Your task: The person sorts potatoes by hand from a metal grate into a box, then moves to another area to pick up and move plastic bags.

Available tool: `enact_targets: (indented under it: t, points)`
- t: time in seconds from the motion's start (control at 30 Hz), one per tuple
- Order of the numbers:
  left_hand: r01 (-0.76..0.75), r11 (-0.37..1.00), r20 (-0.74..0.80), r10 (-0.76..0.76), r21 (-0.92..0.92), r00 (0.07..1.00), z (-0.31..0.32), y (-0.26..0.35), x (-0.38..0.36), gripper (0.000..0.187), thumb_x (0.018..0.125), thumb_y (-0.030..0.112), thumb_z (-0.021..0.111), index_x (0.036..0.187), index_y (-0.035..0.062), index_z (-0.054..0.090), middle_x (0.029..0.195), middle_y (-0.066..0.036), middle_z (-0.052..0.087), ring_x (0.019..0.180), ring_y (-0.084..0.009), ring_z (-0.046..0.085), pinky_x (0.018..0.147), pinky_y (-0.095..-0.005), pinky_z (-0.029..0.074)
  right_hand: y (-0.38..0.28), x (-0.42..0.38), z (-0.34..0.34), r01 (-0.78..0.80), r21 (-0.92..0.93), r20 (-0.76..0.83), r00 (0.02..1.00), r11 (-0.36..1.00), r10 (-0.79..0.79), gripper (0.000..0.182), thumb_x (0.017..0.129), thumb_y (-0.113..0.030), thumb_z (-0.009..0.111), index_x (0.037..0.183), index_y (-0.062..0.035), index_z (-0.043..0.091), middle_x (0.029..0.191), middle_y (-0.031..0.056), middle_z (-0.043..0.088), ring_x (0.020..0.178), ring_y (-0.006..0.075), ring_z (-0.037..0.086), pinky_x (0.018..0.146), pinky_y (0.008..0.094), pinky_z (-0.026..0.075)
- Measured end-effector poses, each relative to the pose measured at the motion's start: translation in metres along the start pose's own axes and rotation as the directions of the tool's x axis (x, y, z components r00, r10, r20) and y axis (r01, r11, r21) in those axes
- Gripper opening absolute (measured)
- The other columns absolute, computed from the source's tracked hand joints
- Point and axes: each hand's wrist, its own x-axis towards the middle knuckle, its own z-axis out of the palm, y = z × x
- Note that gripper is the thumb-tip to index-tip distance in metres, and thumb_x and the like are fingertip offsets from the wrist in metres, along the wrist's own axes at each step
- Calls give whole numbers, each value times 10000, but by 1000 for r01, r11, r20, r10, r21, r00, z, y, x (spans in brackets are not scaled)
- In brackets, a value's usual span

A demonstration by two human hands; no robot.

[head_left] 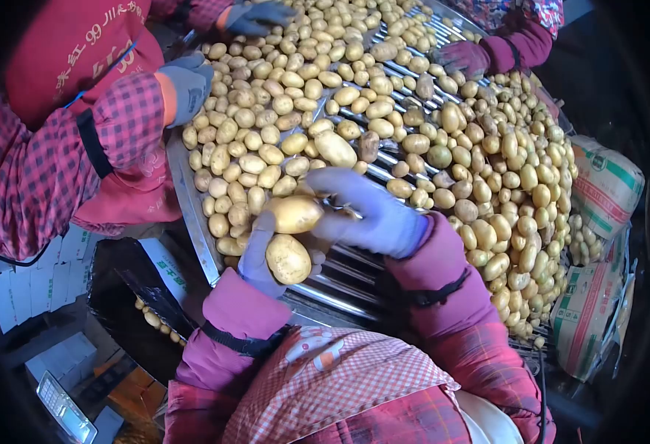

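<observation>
My left hand, in a pale glove, is closed around a round potato. Just above it, a larger yellow potato lies between my two hands. My right hand, gloved in pale lilac, comes in from the right with bent fingers at that larger potato's right end; part of its grip is hidden. Below both hands are the metal rollers of a sorting table, and a big oblong potato rests just beyond my right fingertips.
Potatoes lie heaped on the right. Two co-workers' gloved hands and a dark red glove rest among potatoes across the table. Printed sacks stand right; a black-lined container, white boxes and a digital display are left.
</observation>
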Motion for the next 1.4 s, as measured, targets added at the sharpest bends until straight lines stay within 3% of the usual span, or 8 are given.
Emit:
enact_targets:
  t: [0.13,0.57,0.63,0.73,1.03,1.2,1.33,1.4]
  points:
    - [-73,996,133,79,-49,988,-3,-1,-2,772,773,521,675,1309,15,445,1116,-189,603,776,-283,654,548,-376,554,60,-10,-13,-264,-101,-466,865,959,189,387,885,-248,593,1201,-25,567,1071,169,624,1022,309,595,895,390,469]
    - [27,987,212,7,-155,977,6,3,-13,822,700,278,739,1407,89,364,1200,-170,562,711,-354,658,597,-411,556,48,76,2,-433,-717,-274,896,546,351,614,820,-412,603,1340,-139,427,1190,180,580,1048,354,589,866,475,462]
    - [25,993,194,-2,-116,981,7,1,-14,827,677,302,753,1390,96,388,1203,-157,565,776,-329,650,593,-400,560,49,74,-5,-443,-649,-216,887,618,409,557,863,-384,582,1322,-97,454,1183,152,606,1045,317,607,862,432,478]
    - [14,997,166,-1,-77,986,10,1,-15,829,659,302,765,1379,108,405,1228,-142,553,883,-304,633,609,-392,564,37,38,-15,-295,585,67,946,755,317,494,919,-365,559,1266,-17,504,1141,84,619,1001,204,625,853,328,498]
    - [13,1000,91,-15,28,996,19,4,-17,710,801,320,626,1425,125,351,1186,-134,577,811,-247,644,615,-328,553,38,0,43,-140,966,48,923,217,382,559,966,-499,436,1270,-36,510,1149,129,621,1005,242,630,902,375,511]
    - [94,954,-48,-84,283,995,33,15,-15,570,945,555,345,1241,100,519,977,-67,650,770,-166,645,595,-283,536,-8,-3,23,-216,742,59,964,634,260,484,992,-335,415,1348,-9,442,1286,106,517,1195,168,491,1027,312,381]
    - [21,1000,-69,-21,-2,997,28,5,-16,686,905,636,343,1337,111,434,1159,-86,598,921,-204,635,653,-326,546,-12,-2,37,226,-126,29,974,966,-224,482,961,-265,513,1356,1,434,1317,159,485,1255,226,442,1058,354,345]
    - [-65,989,12,67,-136,998,17,-5,-17,657,911,606,380,1323,98,446,1150,-105,599,933,-218,626,661,-337,542,-39,-7,42,-46,167,155,988,985,19,538,966,-293,507,1401,-7,374,1371,162,447,1300,246,406,1073,369,328]
